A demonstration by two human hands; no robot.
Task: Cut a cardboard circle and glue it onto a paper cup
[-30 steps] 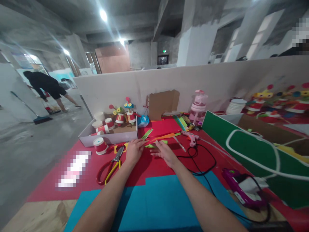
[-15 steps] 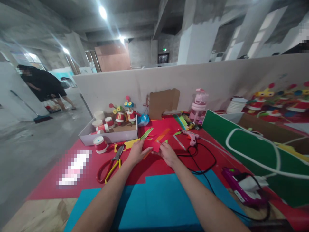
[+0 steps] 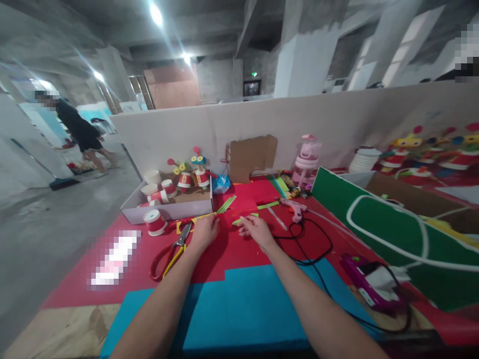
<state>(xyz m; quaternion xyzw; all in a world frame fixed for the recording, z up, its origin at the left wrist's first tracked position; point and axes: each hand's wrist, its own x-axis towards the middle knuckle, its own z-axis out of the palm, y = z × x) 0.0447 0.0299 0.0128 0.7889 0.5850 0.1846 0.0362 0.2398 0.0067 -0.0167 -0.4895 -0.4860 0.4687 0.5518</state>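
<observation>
My left hand (image 3: 205, 232) is closed beside yellow paper strips (image 3: 202, 218), its fingers curled; whether anything is in them is hidden. My right hand (image 3: 257, 232) has its fingers loosely bent and apart, right at a light green paper strip (image 3: 236, 222) on the red table cover (image 3: 224, 252). I cannot see it gripping the strip. Left of my left hand lie large shears (image 3: 182, 237) with red and yellow handles. A pink glue gun (image 3: 297, 209) rests to the right of my right hand, near a thin pale stick (image 3: 277, 219).
A shallow box (image 3: 175, 212) with paper cups and two cup figures stands at left. Blue sheets (image 3: 239, 309) cover the front. At right are a purple power strip (image 3: 370, 286), black cable and a green-sided box (image 3: 374, 234). A pink bottle (image 3: 307, 157) stands behind; a person walks at far left.
My hands have moved apart, and the red and orange paper pieces are no longer visible between them. The green strip now shows. The person at far left has straightened up.
</observation>
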